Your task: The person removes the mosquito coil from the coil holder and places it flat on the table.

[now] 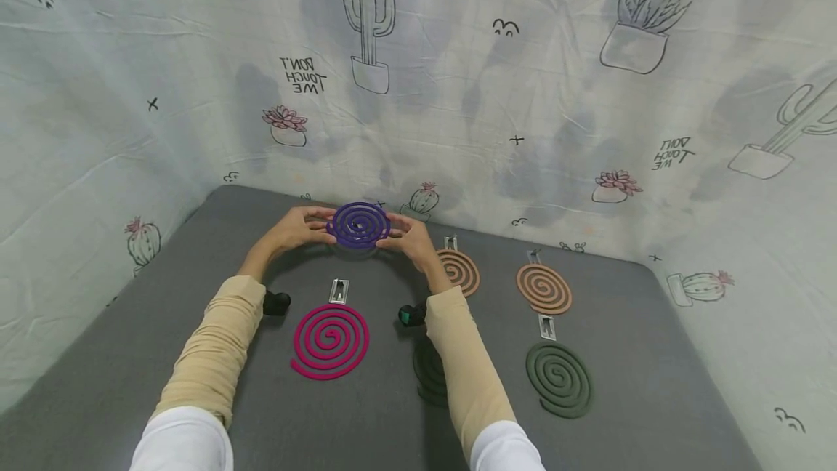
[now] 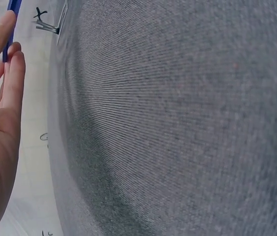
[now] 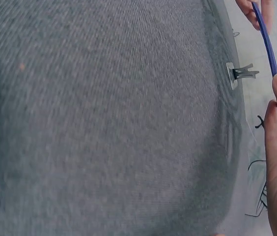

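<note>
A purple mosquito coil (image 1: 360, 225) is held level above the far part of the grey table, between both hands. My left hand (image 1: 302, 227) pinches its left edge and my right hand (image 1: 410, 237) pinches its right edge. Seen edge-on in the right wrist view, the coil (image 3: 267, 42) is a thin blue-purple strip between thumb and fingers. The left wrist view catches only a short end of the coil (image 2: 11, 32) in the left fingers. A small metal coil stand (image 3: 233, 74) with an upright prong stands on the table, apart from the coil in that view.
Nearer lies a pink coil (image 1: 331, 341) with a metal stand (image 1: 338, 291) behind it. To the right are two tan coils, one (image 1: 544, 288) farther right, and two green coils, one (image 1: 559, 379) nearer. My right sleeve partly covers the other green coil (image 1: 428, 376). A printed cloth (image 1: 445, 93) hangs behind.
</note>
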`<state>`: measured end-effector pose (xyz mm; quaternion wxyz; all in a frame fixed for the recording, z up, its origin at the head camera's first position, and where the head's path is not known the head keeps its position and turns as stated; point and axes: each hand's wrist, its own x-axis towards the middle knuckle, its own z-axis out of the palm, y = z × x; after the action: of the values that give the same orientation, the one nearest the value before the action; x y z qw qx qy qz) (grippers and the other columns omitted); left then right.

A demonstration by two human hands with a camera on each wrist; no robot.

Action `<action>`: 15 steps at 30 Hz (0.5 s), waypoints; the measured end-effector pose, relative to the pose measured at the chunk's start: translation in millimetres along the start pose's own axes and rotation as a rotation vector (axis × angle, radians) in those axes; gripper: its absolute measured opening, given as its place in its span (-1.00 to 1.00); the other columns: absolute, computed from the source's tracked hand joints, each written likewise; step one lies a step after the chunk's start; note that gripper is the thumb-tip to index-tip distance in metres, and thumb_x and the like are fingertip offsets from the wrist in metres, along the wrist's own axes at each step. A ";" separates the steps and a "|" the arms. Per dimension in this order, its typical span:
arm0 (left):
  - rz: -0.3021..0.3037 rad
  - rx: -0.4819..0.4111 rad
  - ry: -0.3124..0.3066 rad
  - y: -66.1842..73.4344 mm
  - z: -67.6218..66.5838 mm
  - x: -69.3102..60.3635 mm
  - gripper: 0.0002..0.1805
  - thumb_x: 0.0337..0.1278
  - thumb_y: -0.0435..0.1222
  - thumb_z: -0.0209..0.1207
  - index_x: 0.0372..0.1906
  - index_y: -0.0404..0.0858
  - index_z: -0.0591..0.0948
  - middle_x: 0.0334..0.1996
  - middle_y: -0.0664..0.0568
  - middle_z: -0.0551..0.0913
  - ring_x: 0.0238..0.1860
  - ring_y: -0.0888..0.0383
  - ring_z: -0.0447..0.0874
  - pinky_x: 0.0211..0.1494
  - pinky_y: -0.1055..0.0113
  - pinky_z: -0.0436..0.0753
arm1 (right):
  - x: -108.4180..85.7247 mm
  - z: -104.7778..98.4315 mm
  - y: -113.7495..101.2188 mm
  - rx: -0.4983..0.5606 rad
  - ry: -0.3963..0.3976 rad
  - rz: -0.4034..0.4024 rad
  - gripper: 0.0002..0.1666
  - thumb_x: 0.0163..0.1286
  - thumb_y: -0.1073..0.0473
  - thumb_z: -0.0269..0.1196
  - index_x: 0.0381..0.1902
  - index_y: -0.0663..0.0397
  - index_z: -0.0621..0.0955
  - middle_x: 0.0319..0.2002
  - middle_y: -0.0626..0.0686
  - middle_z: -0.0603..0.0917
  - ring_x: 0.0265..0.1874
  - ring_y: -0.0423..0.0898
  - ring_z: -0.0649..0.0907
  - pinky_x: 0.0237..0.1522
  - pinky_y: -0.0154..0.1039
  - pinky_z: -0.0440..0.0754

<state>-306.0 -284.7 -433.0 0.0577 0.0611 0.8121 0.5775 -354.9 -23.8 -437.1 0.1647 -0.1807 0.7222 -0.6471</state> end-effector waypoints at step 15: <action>-0.011 0.057 0.032 -0.5 2.6 -4.7 -0.32 -0.02 -0.42 0.38 0.22 -0.51 0.37 0.23 -0.36 0.38 0.22 -0.24 0.42 0.07 0.34 0.57 | -4.9 3.4 -0.8 0.228 -0.026 0.039 -0.25 0.18 0.63 0.21 0.34 0.31 0.33 0.26 0.32 0.41 0.02 0.15 0.62 -0.04 -0.19 0.66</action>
<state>-301.0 -283.2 -434.2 0.0460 0.0488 0.8293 0.5548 -348.9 -24.5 -436.6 0.2062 -0.1550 0.6452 -0.7191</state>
